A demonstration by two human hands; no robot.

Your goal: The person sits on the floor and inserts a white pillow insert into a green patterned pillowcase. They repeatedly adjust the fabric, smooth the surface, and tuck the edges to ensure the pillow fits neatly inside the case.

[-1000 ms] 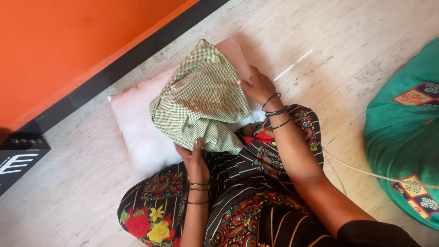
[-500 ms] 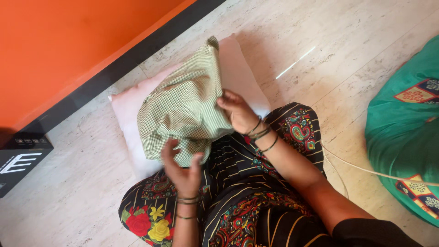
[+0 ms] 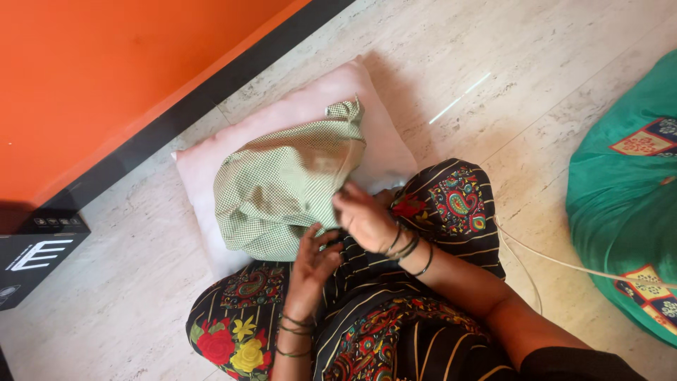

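A green checked pillow cover (image 3: pixel 285 187) lies bunched on a pale pink pillow (image 3: pixel 374 116) on the floor before my knees. My right hand (image 3: pixel 363 219) pinches the cover's near edge at its lower right. Just below that edge, my left hand (image 3: pixel 315 257) has its fingers curled up against the cloth. Both wrists wear thin dark bangles. My lap, in a black patterned dress (image 3: pixel 395 310), fills the lower middle.
An orange wall (image 3: pixel 92 63) with a black skirting strip runs along the upper left. A black box (image 3: pixel 35 254) sits at the left edge. A teal patterned cushion (image 3: pixel 627 197) lies at the right, and a pale cord (image 3: pixel 564 264) crosses the marble floor.
The cover has dropped from being held up to lying low on the pillow. Both hands have come together at its near edge, the right hand moving down and toward me.
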